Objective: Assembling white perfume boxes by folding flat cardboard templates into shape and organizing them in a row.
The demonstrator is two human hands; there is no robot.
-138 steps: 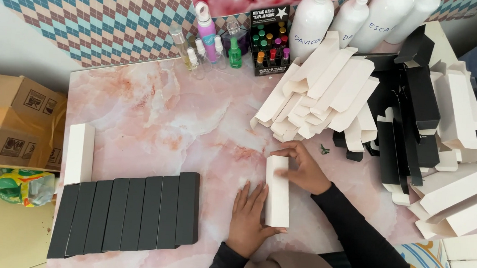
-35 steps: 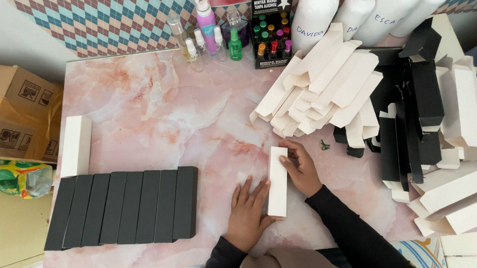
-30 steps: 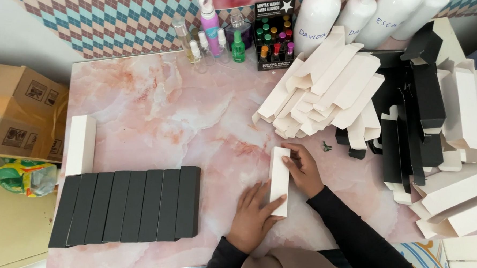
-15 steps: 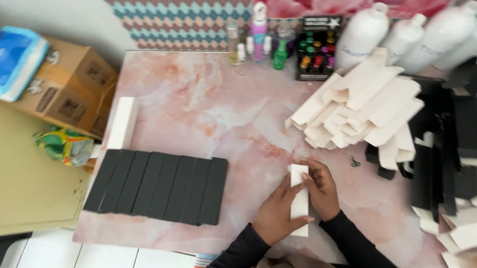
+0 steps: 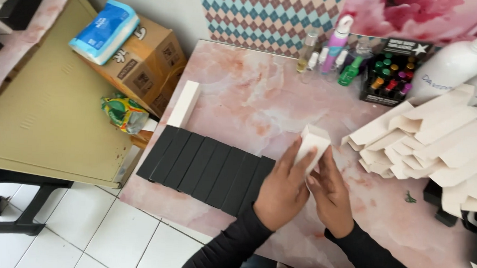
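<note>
Pink marbled table (image 5: 240, 91) crowded with boxes and bottles.
A row of black boxes (image 5: 207, 170) lies along its near edge, one white box (image 5: 184, 103) beside them. Flat white cartons (image 5: 431, 142) pile at right; small bottles (image 5: 336, 50) stand at back. A cardboard box (image 5: 142, 65) sits left.

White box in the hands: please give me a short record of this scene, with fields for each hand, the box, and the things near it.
left hand: grips the left side of the white rectangular cardboard box
right hand: grips the right side of the same box
box state: lifted, tilted, one end pointing away from the person
left of the hands: row of black rectangular boxes lying side by side on the pink marble-pattern table
beyond the row: one long white box at the table edge
right of the hands: pile of flat white cardboard sleeves
</note>
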